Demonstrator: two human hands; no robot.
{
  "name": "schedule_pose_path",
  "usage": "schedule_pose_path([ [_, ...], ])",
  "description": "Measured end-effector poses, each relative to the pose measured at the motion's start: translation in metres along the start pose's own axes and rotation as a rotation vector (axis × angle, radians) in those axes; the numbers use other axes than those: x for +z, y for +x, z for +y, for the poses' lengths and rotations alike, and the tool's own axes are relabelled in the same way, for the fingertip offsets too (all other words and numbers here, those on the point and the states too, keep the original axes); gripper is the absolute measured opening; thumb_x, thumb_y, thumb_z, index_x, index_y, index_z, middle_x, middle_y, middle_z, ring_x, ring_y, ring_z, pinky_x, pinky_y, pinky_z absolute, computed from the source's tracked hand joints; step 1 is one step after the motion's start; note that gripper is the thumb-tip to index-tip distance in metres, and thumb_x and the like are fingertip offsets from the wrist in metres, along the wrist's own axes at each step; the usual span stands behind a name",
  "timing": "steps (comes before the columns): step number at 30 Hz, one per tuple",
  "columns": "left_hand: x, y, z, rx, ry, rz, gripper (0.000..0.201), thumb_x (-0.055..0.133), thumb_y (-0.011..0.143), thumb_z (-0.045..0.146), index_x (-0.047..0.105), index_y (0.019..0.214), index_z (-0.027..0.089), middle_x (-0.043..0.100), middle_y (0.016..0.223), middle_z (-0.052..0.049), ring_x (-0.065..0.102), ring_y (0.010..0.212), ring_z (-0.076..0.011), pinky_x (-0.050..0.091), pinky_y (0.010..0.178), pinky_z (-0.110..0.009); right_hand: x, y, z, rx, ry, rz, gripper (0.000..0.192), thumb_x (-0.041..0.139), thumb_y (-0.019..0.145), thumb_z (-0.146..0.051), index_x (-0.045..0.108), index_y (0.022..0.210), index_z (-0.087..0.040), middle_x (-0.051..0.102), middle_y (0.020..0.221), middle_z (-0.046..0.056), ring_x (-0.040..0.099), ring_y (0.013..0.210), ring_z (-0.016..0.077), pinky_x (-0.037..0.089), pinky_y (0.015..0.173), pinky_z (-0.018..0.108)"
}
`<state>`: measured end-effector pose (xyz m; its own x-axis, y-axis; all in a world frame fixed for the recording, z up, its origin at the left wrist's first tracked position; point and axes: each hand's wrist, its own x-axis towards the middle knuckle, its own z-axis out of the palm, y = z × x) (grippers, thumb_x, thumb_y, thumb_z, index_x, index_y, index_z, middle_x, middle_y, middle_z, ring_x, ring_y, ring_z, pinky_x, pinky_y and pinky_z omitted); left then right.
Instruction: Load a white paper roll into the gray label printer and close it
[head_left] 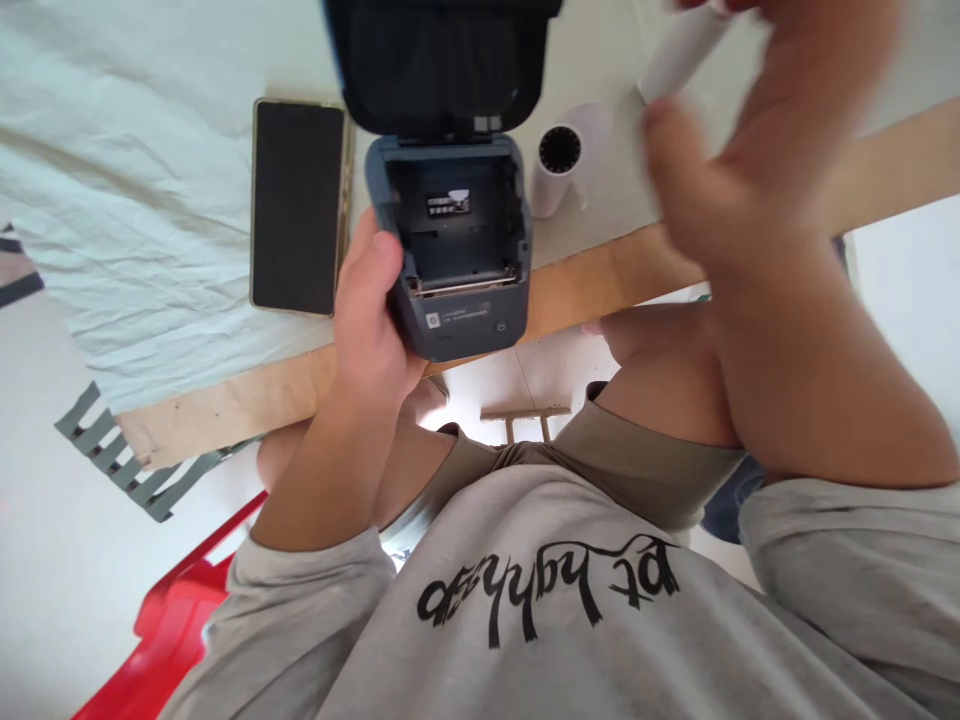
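A dark blue-grey label printer (469, 320) rests in my left hand (371, 300), tilted toward me, its thumb on the side rim and its other fingers hidden beneath. The printer's black lid (446, 75) is swung up, and the bay inside shows a small printed sticker. At the upper right, my right hand (750, 190) is smeared by motion, and its fingers partly leave the frame. Its thumb and fingertips are close to a white roll-like piece (682, 50); whether they grip it is unclear. Just right of the printer a white roll (553, 190) with a dark core stands upright.
A black-screened phone (296, 205) in a clear case lies left of the printer. Pale cloth (150, 180) covers the table, whose wooden edge (225, 400) runs along the front. A red plastic object (172, 610) and a green slatted piece (127, 450) are at the lower left.
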<state>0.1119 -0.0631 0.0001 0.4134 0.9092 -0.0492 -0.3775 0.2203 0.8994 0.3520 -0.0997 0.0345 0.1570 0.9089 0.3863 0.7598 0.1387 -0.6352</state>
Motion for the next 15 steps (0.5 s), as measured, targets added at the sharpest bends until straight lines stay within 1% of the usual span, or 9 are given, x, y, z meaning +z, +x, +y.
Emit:
schedule_pose_path([
  [1, 0.002, 0.0, 0.002, 0.0, 0.017, 0.008, 0.029, 0.053, 0.087, 0.055, 0.069, 0.097, 0.032, 0.071, 0.1, -0.004, 0.07, 0.101, -0.0293, 0.058, 0.088, -0.048, 0.005, -0.001, -0.006, -0.147, -0.022, -0.045, 0.058, 0.046, 0.086, -0.037, 0.05, 0.132, -0.003, 0.055, 0.132, 0.019, 0.054, 0.124, 0.021, 0.04, 0.111, 0.034],
  [2, 0.004, -0.001, 0.004, -0.006, 0.032, 0.011, 0.03, 0.054, 0.086, 0.055, 0.069, 0.098, 0.032, 0.072, 0.102, -0.004, 0.069, 0.104, -0.0296, 0.058, 0.09, -0.048, 0.011, -0.001, -0.01, -0.182, -0.059, -0.117, 0.058, 0.048, 0.086, -0.04, 0.051, 0.133, -0.006, 0.054, 0.132, 0.016, 0.051, 0.125, 0.0187, 0.04, 0.113, 0.031],
  [3, 0.006, -0.001, 0.006, -0.015, 0.042, 0.01, 0.03, 0.055, 0.085, 0.054, 0.068, 0.098, 0.032, 0.072, 0.104, -0.004, 0.068, 0.106, -0.0299, 0.057, 0.092, -0.047, 0.016, -0.001, -0.013, -0.175, -0.065, -0.153, 0.059, 0.051, 0.085, -0.041, 0.05, 0.134, -0.008, 0.053, 0.132, 0.014, 0.049, 0.125, 0.0168, 0.04, 0.113, 0.029],
  [5, 0.009, 0.0, 0.009, -0.031, 0.047, -0.006, 0.026, 0.057, 0.083, 0.052, 0.068, 0.095, 0.031, 0.073, 0.106, -0.004, 0.067, 0.11, -0.0303, 0.057, 0.094, -0.047, 0.025, 0.002, -0.012, -0.09, -0.094, -0.233, 0.06, 0.058, 0.082, -0.038, 0.05, 0.136, -0.014, 0.049, 0.134, 0.01, 0.047, 0.123, 0.015, 0.041, 0.113, 0.029],
  [7, 0.009, 0.0, 0.01, -0.028, 0.041, -0.02, 0.025, 0.057, 0.083, 0.051, 0.069, 0.093, 0.031, 0.073, 0.106, -0.004, 0.067, 0.11, -0.0304, 0.057, 0.095, -0.048, 0.03, 0.004, -0.009, -0.015, -0.117, -0.274, 0.055, 0.06, 0.081, -0.033, 0.054, 0.133, -0.017, 0.049, 0.131, 0.01, 0.05, 0.116, 0.0153, 0.043, 0.11, 0.033],
  [9, 0.009, 0.0, 0.009, -0.014, 0.039, -0.027, 0.025, 0.056, 0.084, 0.051, 0.069, 0.094, 0.032, 0.073, 0.105, -0.003, 0.068, 0.111, -0.0298, 0.056, 0.098, -0.048, 0.031, 0.005, -0.006, 0.022, -0.139, -0.308, 0.047, 0.06, 0.082, -0.032, 0.06, 0.128, -0.019, 0.052, 0.127, 0.009, 0.053, 0.109, 0.0153, 0.044, 0.105, 0.035],
  [12, 0.009, 0.002, 0.007, 0.023, 0.042, -0.011, 0.027, 0.054, 0.087, 0.051, 0.07, 0.097, 0.033, 0.073, 0.1, -0.003, 0.068, 0.113, -0.0288, 0.055, 0.099, -0.047, 0.028, 0.005, -0.006, 0.002, -0.11, -0.305, 0.046, 0.06, 0.082, -0.026, 0.06, 0.127, -0.018, 0.056, 0.124, 0.006, 0.055, 0.109, 0.014, 0.043, 0.102, 0.03],
  [14, 0.008, 0.003, 0.006, 0.035, 0.031, -0.016, 0.027, 0.054, 0.086, 0.051, 0.071, 0.098, 0.032, 0.074, 0.098, -0.004, 0.068, 0.11, -0.03, 0.057, 0.094, -0.049, 0.023, 0.004, -0.01, -0.029, -0.047, -0.237, 0.052, 0.059, 0.081, -0.021, 0.055, 0.132, -0.014, 0.059, 0.121, 0.006, 0.056, 0.107, 0.0123, 0.043, 0.099, 0.026],
  [15, 0.008, 0.003, 0.006, 0.033, 0.023, -0.02, 0.028, 0.055, 0.085, 0.051, 0.071, 0.097, 0.032, 0.074, 0.098, -0.004, 0.069, 0.107, -0.0307, 0.057, 0.091, -0.049, 0.021, 0.004, -0.012, -0.023, -0.022, -0.188, 0.051, 0.058, 0.08, -0.02, 0.054, 0.13, -0.011, 0.06, 0.117, 0.006, 0.056, 0.104, 0.0116, 0.044, 0.095, 0.025],
])
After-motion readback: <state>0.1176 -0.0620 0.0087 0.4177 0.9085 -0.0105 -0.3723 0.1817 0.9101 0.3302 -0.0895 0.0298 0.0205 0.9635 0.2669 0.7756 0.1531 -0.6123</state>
